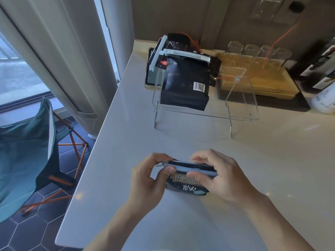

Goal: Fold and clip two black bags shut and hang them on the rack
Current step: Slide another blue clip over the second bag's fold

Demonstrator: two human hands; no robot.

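A black bag [186, 185] with pale lettering stands on the white counter close to me. A pale sealing clip [192, 167] lies along its folded top. My left hand [150, 180] pinches the clip's left end, and my right hand [219, 176] presses the clip and bag top from the right. Farther back, a clear acrylic rack [204, 113] stands on the counter. A second black bag [184, 84] with a barcode hangs from it by a pale clip [186, 55]. Another clipped black packet [161, 53] hangs at the rack's left end.
Several upturned glasses [257, 51] sit on a wooden tray [268, 84] at the back right, with dark bottles [319, 69] beyond. An orange cable [282, 36] runs down the wall. The counter's left edge drops to a tiled floor with a teal folding chair [27, 156].
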